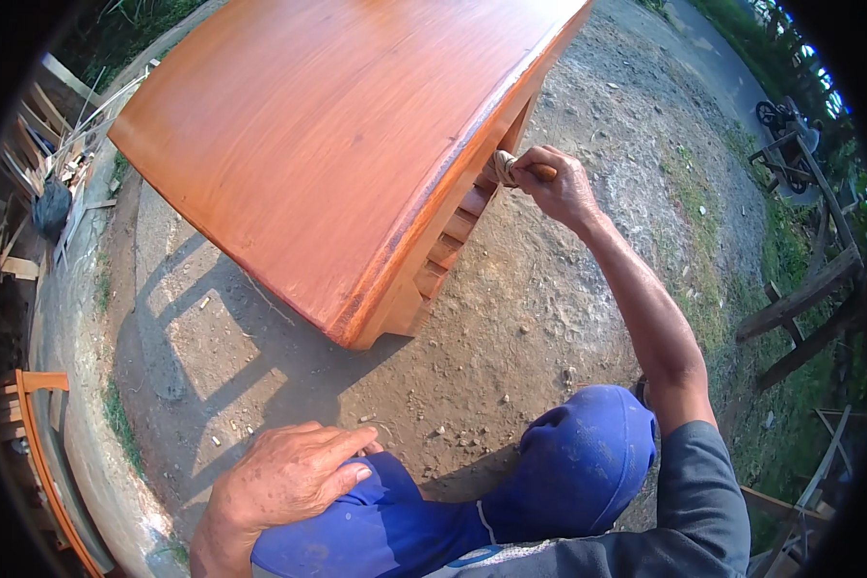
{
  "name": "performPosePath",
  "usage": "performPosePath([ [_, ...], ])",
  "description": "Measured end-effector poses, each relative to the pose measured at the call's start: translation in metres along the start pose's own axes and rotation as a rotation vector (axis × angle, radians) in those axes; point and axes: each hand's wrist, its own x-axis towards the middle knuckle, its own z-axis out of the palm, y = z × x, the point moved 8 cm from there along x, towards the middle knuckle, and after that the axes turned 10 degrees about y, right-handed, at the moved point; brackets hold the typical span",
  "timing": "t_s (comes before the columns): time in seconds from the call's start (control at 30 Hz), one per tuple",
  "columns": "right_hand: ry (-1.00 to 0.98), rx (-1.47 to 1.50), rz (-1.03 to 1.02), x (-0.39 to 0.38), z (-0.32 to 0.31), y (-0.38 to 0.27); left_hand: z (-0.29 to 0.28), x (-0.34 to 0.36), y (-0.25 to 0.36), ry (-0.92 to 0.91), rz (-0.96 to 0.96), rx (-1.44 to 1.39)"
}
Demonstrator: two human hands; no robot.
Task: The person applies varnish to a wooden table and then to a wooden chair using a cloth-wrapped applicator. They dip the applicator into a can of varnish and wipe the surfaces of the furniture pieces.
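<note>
A large orange-brown wooden table (337, 135), glossy on top, stands in front of me with slats (450, 241) under its right edge. My right hand (559, 190) is closed around the brown handle of a brush (542, 172). The brush's pale, string-wrapped-looking end is against the table's side, just below the top's edge; its tip is hidden there. My left hand (294, 477) lies on my left knee with its fingers stretched out, holding nothing, well away from the table.
Bare dirt ground (472, 376) with small stones surrounds the table. Scrap wood and a dark plastic bag (52, 207) are at the far left, above an orange wooden furniture piece (43, 462). Rough wooden beams (800, 294) and a parked motorcycle (788, 144) stand on the right.
</note>
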Motion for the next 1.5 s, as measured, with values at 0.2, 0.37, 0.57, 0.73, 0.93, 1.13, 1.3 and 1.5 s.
performPosePath([
  [0.2,-0.050,-0.223,0.061,-0.005,0.013,-0.017,-0.004,-0.004,0.000,-0.012,-0.048,0.017],
  [0.37,-0.336,0.305,0.279,-0.071,0.026,-0.075,-0.002,-0.009,0.000,-0.034,-0.050,0.008],
  [0.57,-0.352,0.181,0.132,-0.087,0.034,-0.082,0.001,-0.001,-0.010,-0.013,-0.042,0.032],
  [0.73,-0.344,0.244,0.117,-0.094,0.024,-0.100,0.001,-0.003,-0.010,-0.031,-0.077,0.026],
  [0.93,-0.344,0.398,0.164,-0.117,0.037,-0.083,0.006,0.007,-0.013,-0.042,-0.073,0.054],
  [1.13,-0.192,0.567,0.410,-0.131,0.002,-0.062,0.010,0.006,-0.016,-0.061,-0.089,0.073],
  [1.3,0.020,0.762,0.603,-0.169,0.017,-0.028,0.012,0.018,-0.017,-0.096,-0.152,0.085],
  [1.5,-0.094,0.745,0.462,-0.147,0.027,-0.050,0.021,0.030,-0.017,-0.192,-0.197,0.106],
])
